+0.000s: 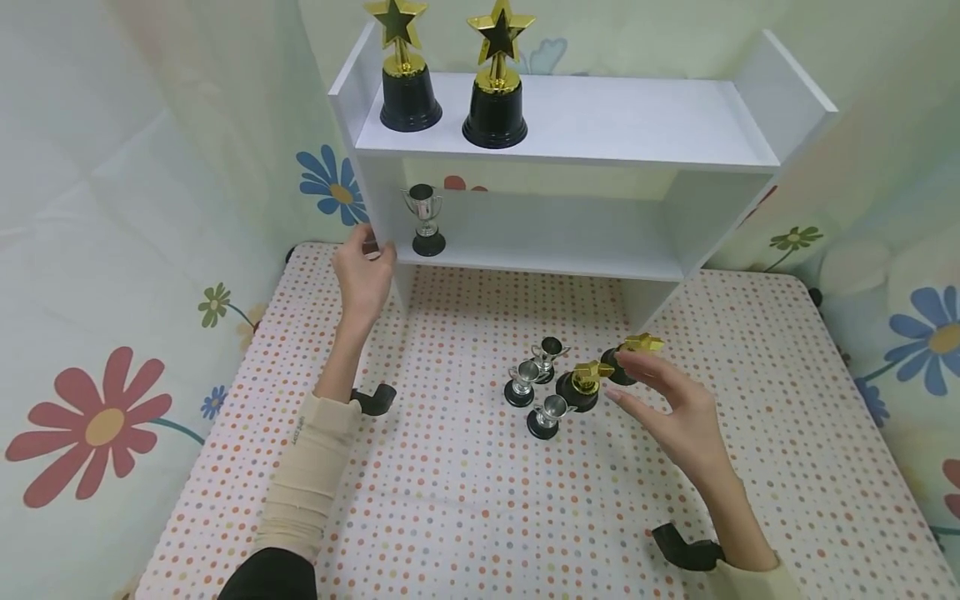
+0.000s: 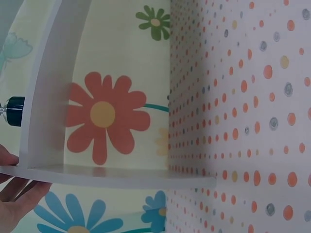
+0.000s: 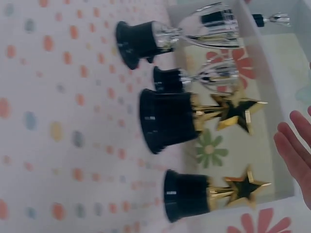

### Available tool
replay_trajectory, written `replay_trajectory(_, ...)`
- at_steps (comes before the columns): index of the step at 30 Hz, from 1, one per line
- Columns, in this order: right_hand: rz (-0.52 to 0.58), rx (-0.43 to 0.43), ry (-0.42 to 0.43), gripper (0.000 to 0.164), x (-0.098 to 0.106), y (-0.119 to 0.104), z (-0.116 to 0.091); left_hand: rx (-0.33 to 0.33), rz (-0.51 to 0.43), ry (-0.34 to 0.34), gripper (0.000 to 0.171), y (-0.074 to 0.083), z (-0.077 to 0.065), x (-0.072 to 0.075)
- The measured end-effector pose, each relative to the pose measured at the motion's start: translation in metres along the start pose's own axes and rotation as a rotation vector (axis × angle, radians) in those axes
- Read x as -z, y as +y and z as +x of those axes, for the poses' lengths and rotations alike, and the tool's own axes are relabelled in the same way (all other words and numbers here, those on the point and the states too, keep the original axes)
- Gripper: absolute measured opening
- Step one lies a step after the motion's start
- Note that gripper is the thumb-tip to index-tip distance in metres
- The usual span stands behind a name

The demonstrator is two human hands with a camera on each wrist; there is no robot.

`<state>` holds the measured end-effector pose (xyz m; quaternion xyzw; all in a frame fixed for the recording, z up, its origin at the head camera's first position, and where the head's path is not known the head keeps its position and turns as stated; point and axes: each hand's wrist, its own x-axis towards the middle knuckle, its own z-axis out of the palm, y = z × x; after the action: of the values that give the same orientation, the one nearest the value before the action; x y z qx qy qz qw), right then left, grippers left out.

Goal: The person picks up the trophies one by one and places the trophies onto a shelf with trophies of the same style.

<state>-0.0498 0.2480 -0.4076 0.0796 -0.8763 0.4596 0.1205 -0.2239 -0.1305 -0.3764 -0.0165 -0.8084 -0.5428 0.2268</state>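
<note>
My left hand (image 1: 363, 271) grips the left side panel of a white shelf unit (image 1: 540, 271) at middle-board height. In the left wrist view its thumb and fingers (image 2: 26, 196) lie on opposite sides of that panel. Over the table, my right hand (image 1: 678, 412) holds nothing, thumb and fingers apart, beside two gold star trophies (image 1: 579, 390) on black bases. The farther star trophy (image 1: 617, 368) is partly behind its fingertips. To the left of these stand three small silver cup trophies (image 1: 522, 383). In the right wrist view the fingers (image 3: 294, 145) show apart from the star trophy (image 3: 167, 119).
Two more gold star trophies (image 1: 495, 117) stand on the unit's top board, toward its left. One silver cup trophy (image 1: 427, 221) is at the left end of the middle board. A dotted cloth (image 1: 450, 517) covers the table, with flowered curtains (image 1: 97, 250) around it.
</note>
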Motion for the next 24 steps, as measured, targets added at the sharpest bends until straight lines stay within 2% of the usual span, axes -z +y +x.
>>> replay_trajectory(3,0.005,-0.078,-0.032,0.049,-0.007,0.011,-0.003,-0.012,-0.002,0.012,0.027,0.000,0.002,0.000)
replay_trajectory(7,-0.018,-0.155,-0.026,0.051,-0.015,0.022,-0.008,-0.006,0.009,0.015,0.026,0.000,0.002,0.000)
replay_trajectory(12,-0.053,-0.219,-0.032,0.060,-0.024,0.038,-0.015,0.007,0.009,-0.001,0.027,-0.001,0.000,-0.001)
replay_trajectory(17,-0.017,-0.239,-0.110,0.071,-0.034,0.056,-0.012,0.009,0.010,0.014,0.026,-0.002,-0.001,-0.001)
replay_trajectory(24,-0.003,-0.224,-0.143,0.070,-0.045,0.072,-0.002,0.006,0.024,0.016,0.026,-0.001,0.001,-0.001)
